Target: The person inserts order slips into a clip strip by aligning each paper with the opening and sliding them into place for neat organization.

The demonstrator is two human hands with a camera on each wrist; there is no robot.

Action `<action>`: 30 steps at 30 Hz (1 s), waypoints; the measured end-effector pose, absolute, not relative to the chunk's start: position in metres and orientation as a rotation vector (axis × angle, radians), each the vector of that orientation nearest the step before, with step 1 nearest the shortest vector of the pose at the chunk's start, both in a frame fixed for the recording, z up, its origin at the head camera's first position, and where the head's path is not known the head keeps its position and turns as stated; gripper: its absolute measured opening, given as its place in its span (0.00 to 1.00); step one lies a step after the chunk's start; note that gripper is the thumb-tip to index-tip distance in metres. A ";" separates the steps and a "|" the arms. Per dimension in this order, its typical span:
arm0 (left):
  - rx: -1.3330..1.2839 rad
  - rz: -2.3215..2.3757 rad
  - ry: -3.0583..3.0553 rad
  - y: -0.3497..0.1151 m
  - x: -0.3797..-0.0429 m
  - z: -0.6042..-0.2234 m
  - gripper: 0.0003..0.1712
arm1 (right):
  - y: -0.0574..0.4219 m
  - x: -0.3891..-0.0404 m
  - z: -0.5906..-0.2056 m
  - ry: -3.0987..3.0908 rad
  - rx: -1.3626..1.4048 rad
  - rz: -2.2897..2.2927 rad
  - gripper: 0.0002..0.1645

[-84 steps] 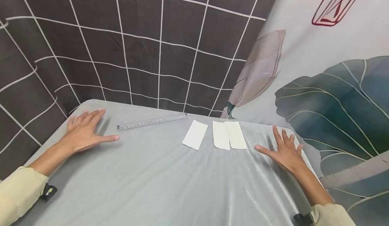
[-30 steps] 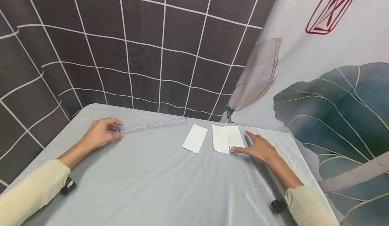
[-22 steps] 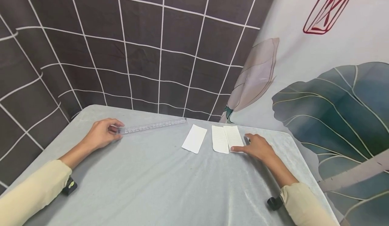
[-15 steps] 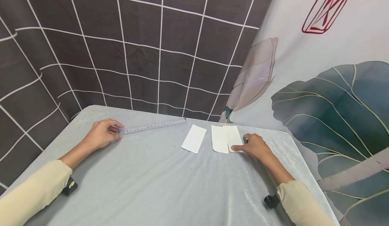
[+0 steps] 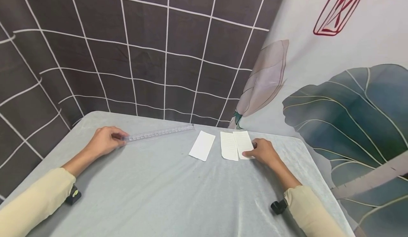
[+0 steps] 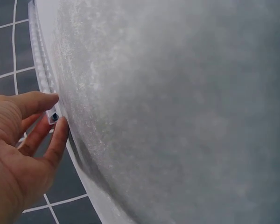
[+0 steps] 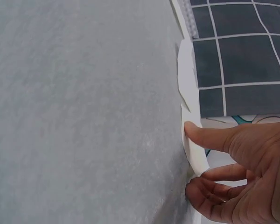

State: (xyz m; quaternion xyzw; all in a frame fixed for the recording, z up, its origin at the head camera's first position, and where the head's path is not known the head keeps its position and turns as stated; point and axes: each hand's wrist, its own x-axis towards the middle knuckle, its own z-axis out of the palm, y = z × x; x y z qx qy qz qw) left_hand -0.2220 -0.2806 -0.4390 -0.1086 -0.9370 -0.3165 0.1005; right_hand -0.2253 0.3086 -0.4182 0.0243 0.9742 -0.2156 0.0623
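A long clear plastic strip [image 5: 159, 133] with a row of round bumps lies along the far side of the cloth-covered table. My left hand [image 5: 106, 141] holds its left end between thumb and fingers; a small dark dot shows on that end of the strip [image 6: 39, 60] in the left wrist view. Toward the right, my right hand [image 5: 264, 151] pinches the rightmost paper slip [image 5: 243, 143], thumb on top and the other fingers curled at its right edge. Beside that slip lies a second paper slip [image 5: 228, 146], their edges meeting. A third, plainer slip [image 5: 202, 146] lies farther left.
Grey cloth [image 5: 159, 187] covers the table, with soft wrinkles toward the front right. Behind it hangs a dark curtain [image 5: 143, 63] with white grid lines. A white curtain [image 5: 318, 70] with leaf prints hangs at the right, close to the table edge.
Both hands came inward from the table's sides. The left took hold of the plastic strip's left end; the right moved left onto the rightmost paper slip and its fingers curled in.
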 end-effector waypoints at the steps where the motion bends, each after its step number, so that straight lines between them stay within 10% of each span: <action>1: -0.311 -0.931 -2.779 -0.281 -0.222 -0.439 0.13 | 0.308 -0.226 -0.419 2.941 0.087 -0.654 0.35; 18: -0.276 -0.931 -2.867 -0.282 -0.233 -0.433 0.13 | 0.307 -0.233 -0.421 2.890 0.186 -0.771 0.53; 30: -0.269 -0.960 -2.903 -0.282 -0.237 -0.431 0.14 | 0.316 -0.232 -0.415 2.915 0.135 -0.867 0.38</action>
